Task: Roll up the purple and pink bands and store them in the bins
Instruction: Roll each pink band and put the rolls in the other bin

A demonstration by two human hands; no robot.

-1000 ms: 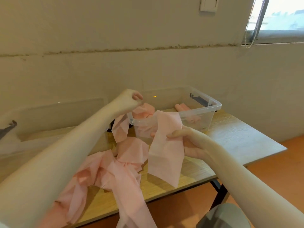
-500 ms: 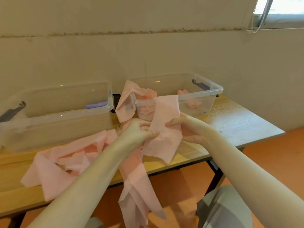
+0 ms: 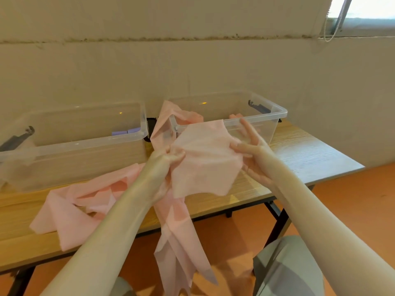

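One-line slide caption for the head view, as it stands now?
Both hands, left hand and right hand, stretch a pink band flat above the wooden table, before two clear bins.

Left bin [image 3: 70, 144] cut by frame edge; purple rolls [image 3: 125, 132] (inside) mostly hidden.

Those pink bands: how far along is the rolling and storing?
Done: a purple roll lies in the left bin, and pink rolls in the right bin. In hand: the left hand and right hand hold one end of a pink band flat, not yet rolled. Left: loose pink band on the table.
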